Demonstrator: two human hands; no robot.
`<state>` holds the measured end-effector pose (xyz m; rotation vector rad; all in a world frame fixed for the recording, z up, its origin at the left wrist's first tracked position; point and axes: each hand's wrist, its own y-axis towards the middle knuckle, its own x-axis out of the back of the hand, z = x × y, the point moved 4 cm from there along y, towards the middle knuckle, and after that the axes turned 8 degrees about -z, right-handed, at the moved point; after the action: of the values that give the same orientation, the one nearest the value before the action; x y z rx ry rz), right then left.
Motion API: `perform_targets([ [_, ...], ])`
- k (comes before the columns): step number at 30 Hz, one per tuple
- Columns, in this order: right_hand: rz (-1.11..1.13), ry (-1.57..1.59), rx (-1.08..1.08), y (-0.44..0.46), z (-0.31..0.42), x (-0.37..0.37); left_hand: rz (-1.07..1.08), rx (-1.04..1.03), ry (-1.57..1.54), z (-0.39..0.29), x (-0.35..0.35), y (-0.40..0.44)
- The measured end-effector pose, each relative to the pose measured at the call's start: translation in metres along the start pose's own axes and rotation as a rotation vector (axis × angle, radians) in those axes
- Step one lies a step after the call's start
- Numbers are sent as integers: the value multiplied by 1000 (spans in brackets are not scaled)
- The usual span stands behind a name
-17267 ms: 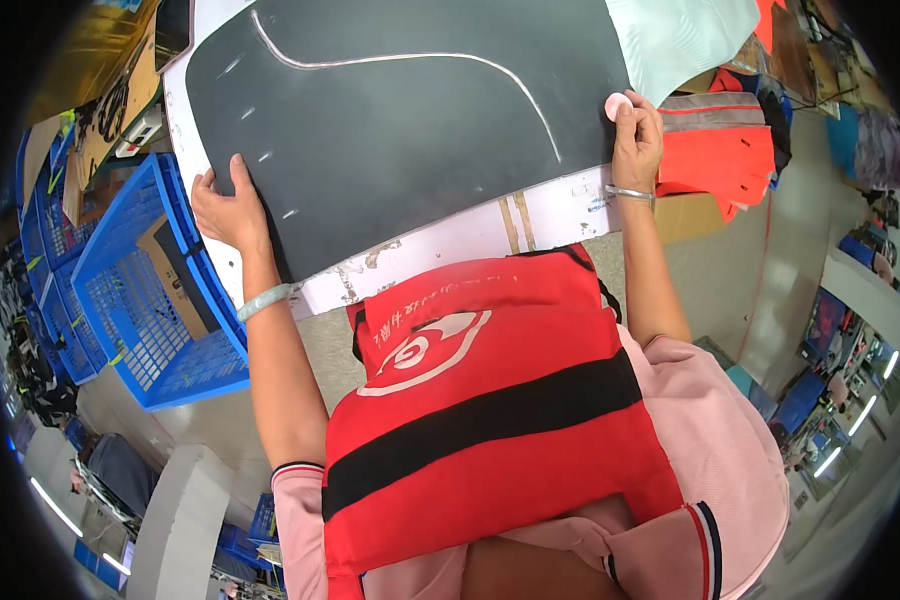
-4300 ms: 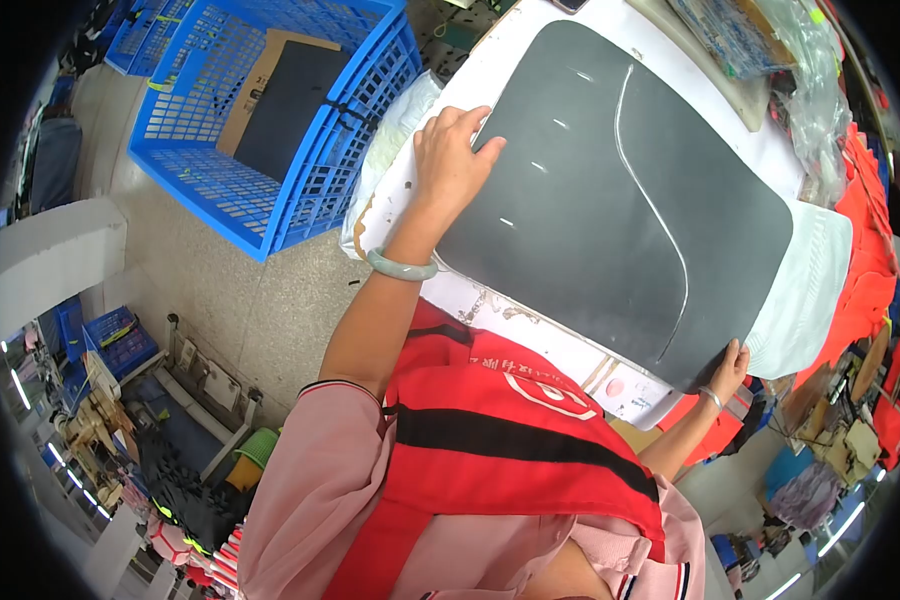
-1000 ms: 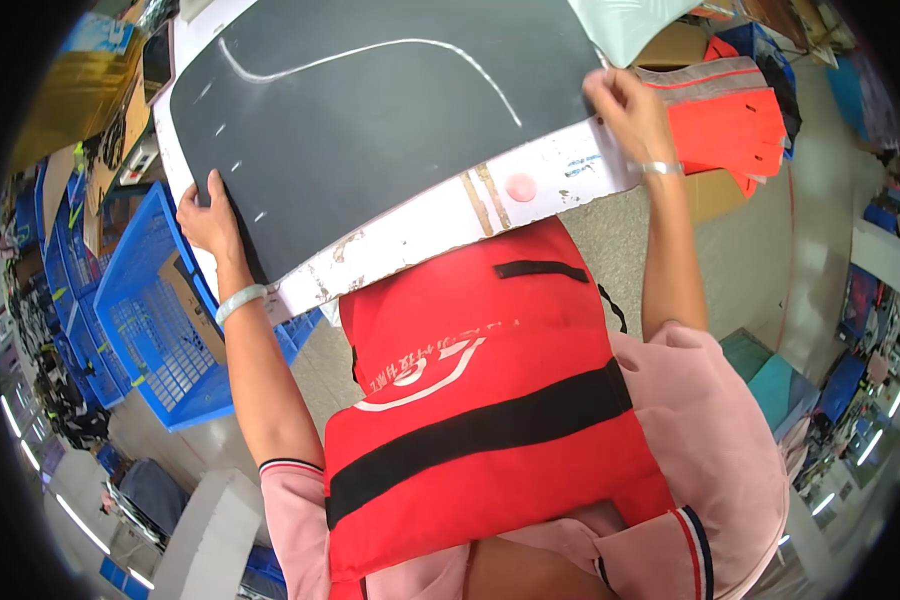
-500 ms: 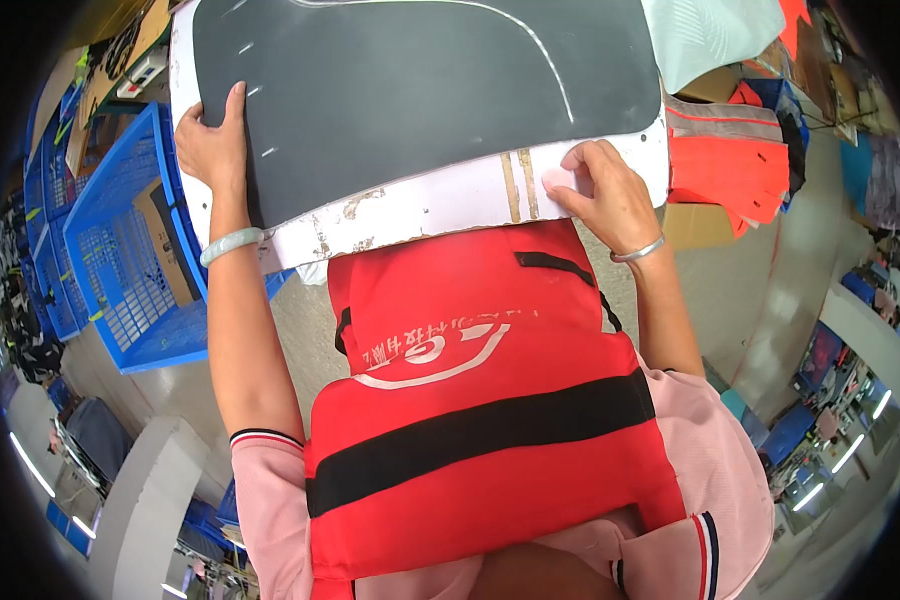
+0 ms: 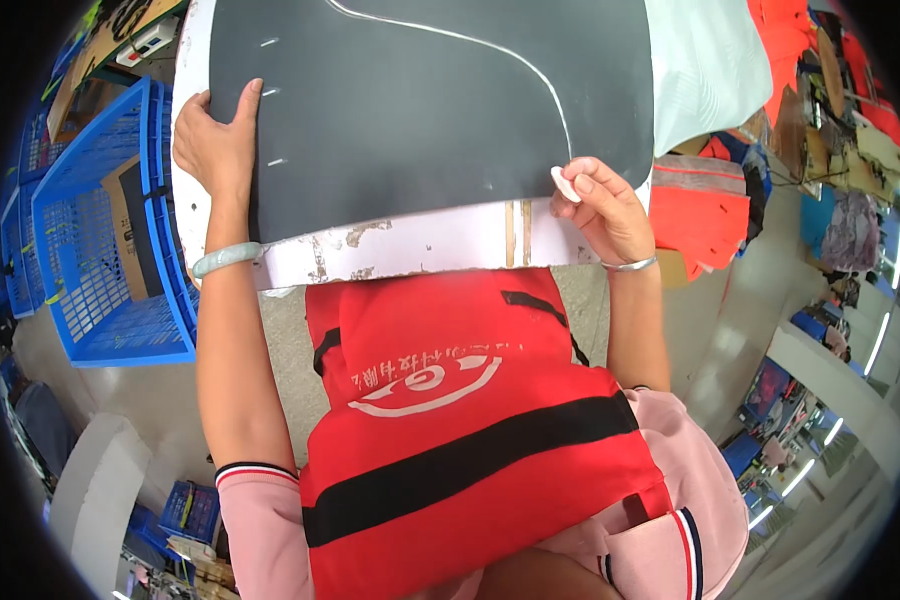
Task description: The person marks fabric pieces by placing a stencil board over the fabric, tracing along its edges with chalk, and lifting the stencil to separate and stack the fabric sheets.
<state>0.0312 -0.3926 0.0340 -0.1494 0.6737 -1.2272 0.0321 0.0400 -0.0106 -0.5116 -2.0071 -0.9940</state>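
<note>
A dark grey to black sheet (image 5: 400, 130) lies on a white worn board (image 5: 410, 235). A curved white line runs down its right side, and short white dashes mark its left side. My left hand (image 5: 218, 145) rests at the sheet's left edge, thumb stretched over the sheet and fingers toward the board's edge. In a pinch of thumb and fingers, my right hand (image 5: 610, 210) holds a flat whitish piece of tailor's chalk (image 5: 565, 186). The chalk is by the lower end of the curved line; whether it touches the sheet I cannot tell.
To the left stands a blue plastic crate (image 5: 110, 240) with a piece of cardboard (image 5: 133, 230) inside. Pale green material (image 5: 710, 75) hangs at the board's right side. Red and grey pieces (image 5: 700, 215) are stacked below it. A red apron (image 5: 450, 440) covers my front.
My right hand has moved up from the board's bare strip to the curved line, with the chalk now plainly visible. The sheet and board have shifted slightly down in view.
</note>
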Motion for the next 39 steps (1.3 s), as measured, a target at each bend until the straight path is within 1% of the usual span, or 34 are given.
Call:
perform_targets([
  [2,68,139,-33,9,2,-11,-17,-36,-22,-3,2,-1],
  [4,120,139,-27,19,5,-17,-25,-48,-25,-5,3,-2],
  [6,173,253,-51,28,7,-29,-20,-36,-29,-7,6,-2],
  [7,186,250,-47,32,9,-36,-14,-47,-29,-8,6,-1],
  [9,14,-111,109,41,18,-45,-45,-33,-88,-11,9,-2],
  [10,28,-107,116,46,22,-55,-48,-30,-88,-13,10,-1],
  [11,-10,-203,188,51,29,-65,-45,-23,-84,-15,12,-2],
  [12,-49,-297,258,54,35,-75,28,9,-97,-16,12,-2],
  [13,-93,-321,267,59,38,-84,29,-1,-92,-16,11,-2],
  [14,-80,-318,275,66,39,-87,29,-11,-89,-16,10,-2],
  [16,-108,-474,239,84,36,-89,55,-25,-81,-16,9,-4],
  [17,-105,-480,258,93,36,-93,42,-38,-74,-17,9,-5],
  [21,-5,-584,308,122,45,-114,57,-40,-78,-19,10,-6],
  [23,-45,-776,171,139,50,-116,49,-37,-79,-18,11,-6],
  [24,-37,-776,178,148,50,-118,60,-37,-81,-18,10,-6],
  [26,53,-545,219,167,50,-122,58,-34,-85,-19,11,-5],
  [28,89,-554,226,181,54,-129,68,-36,-90,-20,11,-5],
  [30,119,-514,139,193,56,-140,72,-18,-99,-19,11,-5],
  [34,154,-532,109,233,62,-155,94,-13,-60,-19,11,-5],
  [36,158,-605,219,243,67,-166,92,-18,-84,-20,11,-5],
  [37,213,-584,242,245,68,-173,88,-11,-81,-20,12,-4],
  [39,201,-580,262,247,69,-181,98,-3,-91,-21,14,-3],
])
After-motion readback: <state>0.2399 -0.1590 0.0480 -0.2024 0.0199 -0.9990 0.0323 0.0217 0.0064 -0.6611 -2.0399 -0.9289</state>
